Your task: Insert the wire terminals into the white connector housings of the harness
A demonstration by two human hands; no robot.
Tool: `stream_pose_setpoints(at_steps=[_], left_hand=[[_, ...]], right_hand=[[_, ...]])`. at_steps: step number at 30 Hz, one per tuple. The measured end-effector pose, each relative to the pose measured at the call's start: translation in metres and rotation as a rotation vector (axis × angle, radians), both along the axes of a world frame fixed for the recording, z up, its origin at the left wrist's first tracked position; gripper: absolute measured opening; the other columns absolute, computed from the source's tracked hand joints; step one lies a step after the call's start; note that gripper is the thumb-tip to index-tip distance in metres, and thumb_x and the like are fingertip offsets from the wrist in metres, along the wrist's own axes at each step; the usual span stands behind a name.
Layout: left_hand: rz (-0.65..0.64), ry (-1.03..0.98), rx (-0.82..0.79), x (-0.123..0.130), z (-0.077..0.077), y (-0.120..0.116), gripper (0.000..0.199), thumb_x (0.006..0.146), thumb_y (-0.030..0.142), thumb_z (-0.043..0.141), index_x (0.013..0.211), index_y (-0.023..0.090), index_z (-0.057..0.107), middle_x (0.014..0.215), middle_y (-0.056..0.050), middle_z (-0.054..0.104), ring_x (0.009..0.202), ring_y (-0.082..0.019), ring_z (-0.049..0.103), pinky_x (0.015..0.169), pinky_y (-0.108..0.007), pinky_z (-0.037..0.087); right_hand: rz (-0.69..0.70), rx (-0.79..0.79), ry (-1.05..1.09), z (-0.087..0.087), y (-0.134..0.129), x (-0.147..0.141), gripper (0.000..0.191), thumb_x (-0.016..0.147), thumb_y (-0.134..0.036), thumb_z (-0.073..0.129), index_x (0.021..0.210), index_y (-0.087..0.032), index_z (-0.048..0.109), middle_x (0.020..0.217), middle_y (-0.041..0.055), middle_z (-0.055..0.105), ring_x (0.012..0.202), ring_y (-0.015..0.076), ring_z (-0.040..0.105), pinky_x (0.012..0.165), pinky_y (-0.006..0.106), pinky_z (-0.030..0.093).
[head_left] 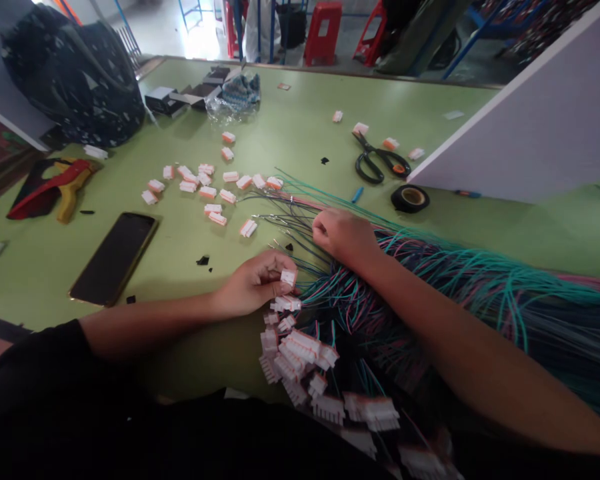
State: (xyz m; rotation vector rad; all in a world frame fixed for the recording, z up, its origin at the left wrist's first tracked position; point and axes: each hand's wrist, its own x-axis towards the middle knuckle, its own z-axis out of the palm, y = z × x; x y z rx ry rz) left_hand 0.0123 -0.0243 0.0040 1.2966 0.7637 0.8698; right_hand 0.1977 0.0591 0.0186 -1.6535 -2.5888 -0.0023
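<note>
My left hand [254, 283] pinches a white plug connector housing [289, 277] between thumb and fingers. Just to the right, my right hand [347, 237] is curled closed above a spread of thin wires [445, 260] in green, pink and dark colours; whatever its fingers hold is hidden. Bare metal wire ends [275, 218] point left beside it. Below my left hand hangs a cluster of white connectors [300, 347] with orange edges, several with wires in them. Loose white-and-orange connectors [208, 192] lie scattered on the green table [180, 260] beyond my hands.
A phone [115, 259] and a red-and-yellow tool [63, 187] lie left. Black-handled scissors [375, 160] and a black tape roll [410, 198] sit right, near a pale upright panel [530, 127]. A dark patterned bag [75, 73] and small boxes [167, 100] stand at the back.
</note>
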Motion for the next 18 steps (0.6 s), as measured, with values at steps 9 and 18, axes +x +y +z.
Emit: stream_pose_setpoints(at_steps=[9, 18], left_hand=[[-0.01, -0.04, -0.09, -0.001, -0.003, 0.0, 0.016, 0.074, 0.011, 0.06, 0.083, 0.018, 0.05, 0.075, 0.003, 0.053, 0.072, -0.01, 0.062, 0.069, -0.026, 0.052], [-0.003, -0.02, -0.075, 0.0, -0.001, 0.0, 0.014, 0.075, 0.011, 0.059, 0.083, 0.017, 0.05, 0.074, 0.003, 0.052, 0.069, -0.009, 0.059, 0.069, -0.026, 0.052]], right_hand=[[0.156, 0.019, -0.112, 0.004, -0.004, 0.0, 0.026, 0.085, -0.024, 0.041, 0.085, -0.015, 0.066, 0.093, 0.0119, 0.067, 0.088, 0.0225, 0.055, 0.058, 0.03, 0.026], [0.215, 0.033, -0.207, 0.009, -0.013, -0.005, 0.029, 0.083, -0.014, 0.038, 0.079, -0.013, 0.067, 0.082, 0.0136, 0.067, 0.082, 0.0235, 0.054, 0.054, 0.031, 0.023]])
